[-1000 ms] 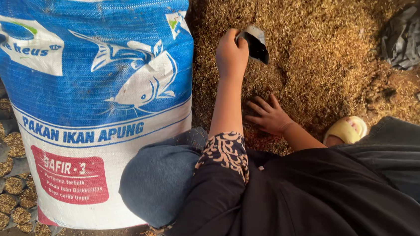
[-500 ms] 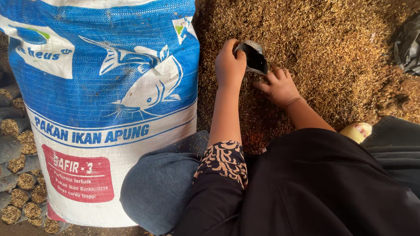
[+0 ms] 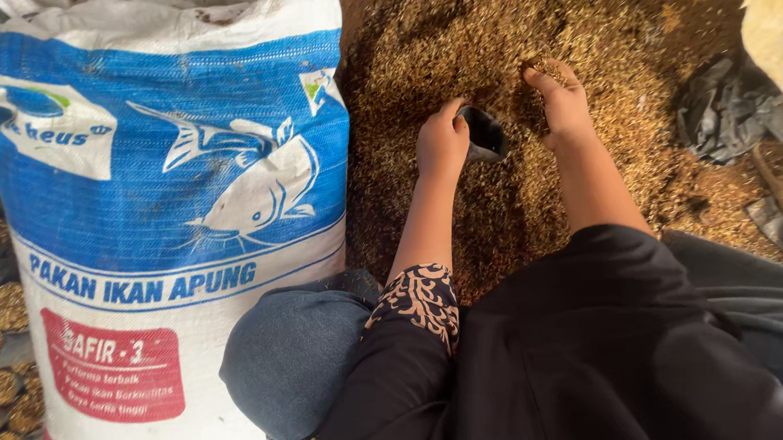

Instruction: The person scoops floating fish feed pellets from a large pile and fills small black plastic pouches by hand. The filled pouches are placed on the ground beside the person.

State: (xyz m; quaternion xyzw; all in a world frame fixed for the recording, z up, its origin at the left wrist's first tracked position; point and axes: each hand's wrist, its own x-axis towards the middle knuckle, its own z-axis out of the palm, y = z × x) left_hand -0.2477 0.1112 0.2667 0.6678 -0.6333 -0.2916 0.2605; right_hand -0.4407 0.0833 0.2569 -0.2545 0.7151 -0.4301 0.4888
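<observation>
The left hand [image 3: 442, 141] has its fingers curled tight round a small dark scoop [image 3: 484, 133], which pokes out at 3 o'clock. The right hand [image 3: 561, 102] rests with fingers pressed together on the brown grain pile [image 3: 525, 23].

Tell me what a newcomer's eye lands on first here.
First, the big blue-and-white woven sack with a fish picture, standing upright at the left. Next, the wide heap of brown husk-like grain filling the top middle. In it, the left hand grips a small dark scoop, and the right hand digs into the heap beside it.
</observation>
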